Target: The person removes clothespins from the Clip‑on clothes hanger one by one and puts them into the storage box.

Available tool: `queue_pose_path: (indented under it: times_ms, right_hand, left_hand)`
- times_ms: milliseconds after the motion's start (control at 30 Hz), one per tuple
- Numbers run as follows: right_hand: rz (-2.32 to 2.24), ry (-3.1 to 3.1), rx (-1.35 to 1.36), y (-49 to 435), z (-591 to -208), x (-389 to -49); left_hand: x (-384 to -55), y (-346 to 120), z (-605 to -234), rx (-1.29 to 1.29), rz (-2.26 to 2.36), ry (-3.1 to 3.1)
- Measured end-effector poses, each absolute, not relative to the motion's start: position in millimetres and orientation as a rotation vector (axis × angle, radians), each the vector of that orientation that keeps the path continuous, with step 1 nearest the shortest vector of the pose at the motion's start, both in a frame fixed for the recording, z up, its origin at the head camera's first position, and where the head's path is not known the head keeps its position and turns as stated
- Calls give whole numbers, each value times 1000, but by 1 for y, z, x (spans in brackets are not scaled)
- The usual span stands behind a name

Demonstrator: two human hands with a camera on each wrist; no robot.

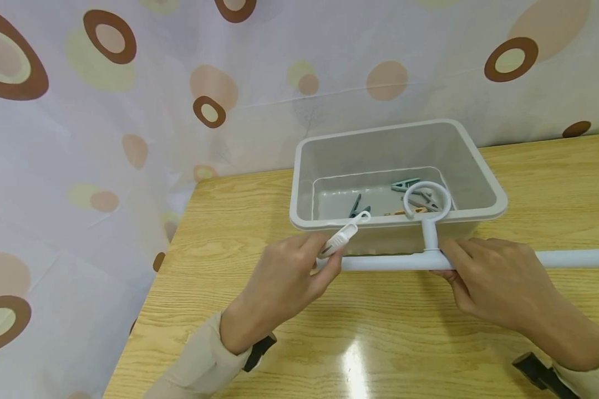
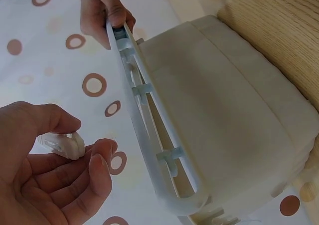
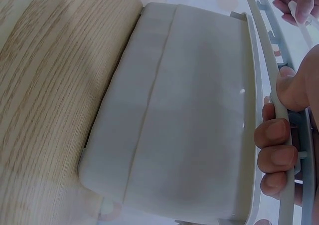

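My left hand point(image 1: 289, 277) pinches a small white clip point(image 1: 340, 239) with a looped end between thumb and fingers. In the left wrist view the clip point(image 2: 67, 144) sits between thumb and forefinger, apart from the hanger. My right hand point(image 1: 499, 277) grips a long white hanger point(image 1: 379, 262) at the base of its round hook point(image 1: 431, 227). The hook stands up and overlaps the bin's near rim. In the right wrist view, fingers point(image 3: 276, 157) curl round the hanger's rail. Short crosspieces point(image 2: 142, 89) join the hanger's two long rails.
A grey plastic bin point(image 1: 379, 138) stands on the wooden table point(image 1: 239, 233) just beyond the hanger. Inside lie a green clip point(image 1: 404, 184), a dark green clip point(image 1: 355, 206) and grey and orange clips. Behind hangs a patterned curtain point(image 1: 259, 83).
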State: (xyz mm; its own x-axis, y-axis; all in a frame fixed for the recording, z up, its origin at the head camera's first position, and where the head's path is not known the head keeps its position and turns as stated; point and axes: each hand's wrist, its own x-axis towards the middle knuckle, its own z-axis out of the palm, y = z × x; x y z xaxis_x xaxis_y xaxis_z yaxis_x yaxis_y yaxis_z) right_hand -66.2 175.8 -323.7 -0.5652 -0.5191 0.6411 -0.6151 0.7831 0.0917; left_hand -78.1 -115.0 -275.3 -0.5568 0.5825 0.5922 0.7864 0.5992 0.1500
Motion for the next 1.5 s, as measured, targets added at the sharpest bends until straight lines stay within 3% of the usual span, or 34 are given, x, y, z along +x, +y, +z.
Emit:
queue_pose_path:
  times_ms: [1500]
  right_hand:
    - [192, -2323, 823, 174, -324, -65]
  left_hand:
    - [-99, -111, -263, -1116, -543, -2406]
